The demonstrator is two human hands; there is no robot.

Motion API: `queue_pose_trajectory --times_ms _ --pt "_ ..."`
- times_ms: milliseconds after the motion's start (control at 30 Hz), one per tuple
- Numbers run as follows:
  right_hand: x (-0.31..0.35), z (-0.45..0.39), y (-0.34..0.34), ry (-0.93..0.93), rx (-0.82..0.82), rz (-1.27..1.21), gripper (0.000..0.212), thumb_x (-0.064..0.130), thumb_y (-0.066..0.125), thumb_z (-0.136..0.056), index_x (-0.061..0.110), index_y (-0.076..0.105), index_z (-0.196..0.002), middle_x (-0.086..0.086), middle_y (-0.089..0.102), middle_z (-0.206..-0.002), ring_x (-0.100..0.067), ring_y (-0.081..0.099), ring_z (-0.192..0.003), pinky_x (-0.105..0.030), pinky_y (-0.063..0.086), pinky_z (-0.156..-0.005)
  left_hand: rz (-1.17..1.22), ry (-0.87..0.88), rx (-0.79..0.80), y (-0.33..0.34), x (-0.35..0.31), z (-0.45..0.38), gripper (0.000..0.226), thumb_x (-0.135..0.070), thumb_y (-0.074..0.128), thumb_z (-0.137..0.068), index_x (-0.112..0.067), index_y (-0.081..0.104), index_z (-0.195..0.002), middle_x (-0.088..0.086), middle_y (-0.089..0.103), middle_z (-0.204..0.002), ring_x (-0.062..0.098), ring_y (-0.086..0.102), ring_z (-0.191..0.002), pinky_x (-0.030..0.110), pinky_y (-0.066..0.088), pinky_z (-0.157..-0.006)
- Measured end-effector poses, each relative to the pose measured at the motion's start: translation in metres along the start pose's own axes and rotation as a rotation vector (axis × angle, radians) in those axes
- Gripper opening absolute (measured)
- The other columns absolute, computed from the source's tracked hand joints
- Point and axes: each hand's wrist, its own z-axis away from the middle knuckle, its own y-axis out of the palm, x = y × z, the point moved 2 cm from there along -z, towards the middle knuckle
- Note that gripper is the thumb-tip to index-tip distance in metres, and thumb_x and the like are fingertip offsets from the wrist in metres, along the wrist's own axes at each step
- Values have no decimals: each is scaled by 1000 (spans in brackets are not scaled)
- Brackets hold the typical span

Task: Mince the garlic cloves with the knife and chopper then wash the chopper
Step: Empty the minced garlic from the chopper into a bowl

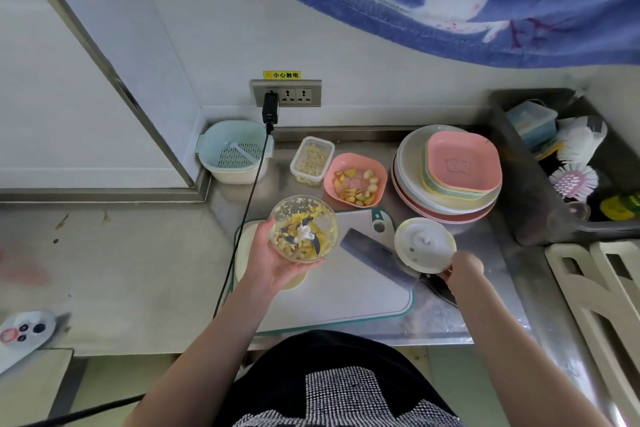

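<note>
My left hand point(273, 256) cups the chopper bowl point(303, 229) from below, fingers curled round it, lifted over the cutting board's point(346, 295) left end. Chopped garlic point(322, 241) surrounds the blade inside. My right hand point(462, 272) pinches the lid point(424, 244) by its near rim above the knife point(377, 258). Stacked plates point(446, 177) crowd the board's far right corner.
</note>
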Motion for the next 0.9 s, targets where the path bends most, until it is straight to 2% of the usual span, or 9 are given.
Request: queue_pose_trajectory --times_ms 100,167,233,300,400,500,667,800,900 --pt "1 7 1 -305 -75 331 36 10 43 -94 0 51 -128 -15 56 -118 -33 56 -103 -39 44 -85 -15 2 -1 5 5 0 41 -43 42 -91 -12 57 -114 18 58 -121 40 53 -112 58 46 -84" --pt "2 41 9 -651 -78 416 27 12 51 -91 8 58 -117 -15 59 -117 -36 55 -110 -38 43 -84 -34 8 -10 5 7 0 39 -41 43 -92 -12 58 -114 18 58 -121 39 54 -112 56 48 -82" --pt "-7 77 32 -952 271 517 14 13 58 -89 17 63 -101 -4 65 -94 -27 60 -94 -30 40 -73 -57 19 -48 5 8 -1 36 -40 48 -92 -12 58 -113 18 58 -122 39 54 -114 57 48 -84" --pt "-24 106 56 -1219 530 715 12 20 65 -86 23 67 -97 5 65 -83 -21 59 -86 -32 41 -75 -82 41 -113 3 8 -3 34 -37 55 -90 -11 58 -112 19 59 -118 39 55 -114 58 48 -85" --pt "-38 133 86 -1516 575 1107 27 37 63 -87 34 65 -113 10 66 -95 -17 52 -104 -37 31 -93 -100 88 -186 1 5 -1 28 -31 61 -89 -9 59 -107 19 63 -107 39 59 -111 59 50 -86" --pt "-49 143 106 -1545 551 1312 32 40 57 -91 33 60 -122 6 66 -108 -19 45 -117 -37 24 -97 -138 106 -195 0 3 6 24 -28 62 -90 -9 61 -103 18 63 -104 37 61 -105 59 47 -93" --pt "-62 139 120 -1477 630 1326 24 31 55 -92 24 65 -112 0 70 -102 -25 50 -111 -37 27 -98 -248 144 -233 -11 -1 18 43 -28 65 -88 -8 54 -124 21 58 -122 35 63 -104 51 55 -83" --pt "-60 141 120 -1512 736 936 15 18 63 -88 14 70 -100 -4 70 -90 -28 57 -94 -37 43 -85 -191 164 -262 -20 -7 22 41 -28 67 -87 -11 56 -122 20 59 -120 35 63 -103 53 55 -83" --pt "-52 143 118 -1211 844 755 8 15 63 -88 14 70 -91 -1 70 -86 -12 60 -80 -20 47 -73 -125 178 -257 -24 -12 23 33 -27 65 -88 -11 57 -116 19 60 -111 35 62 -102 55 52 -87"
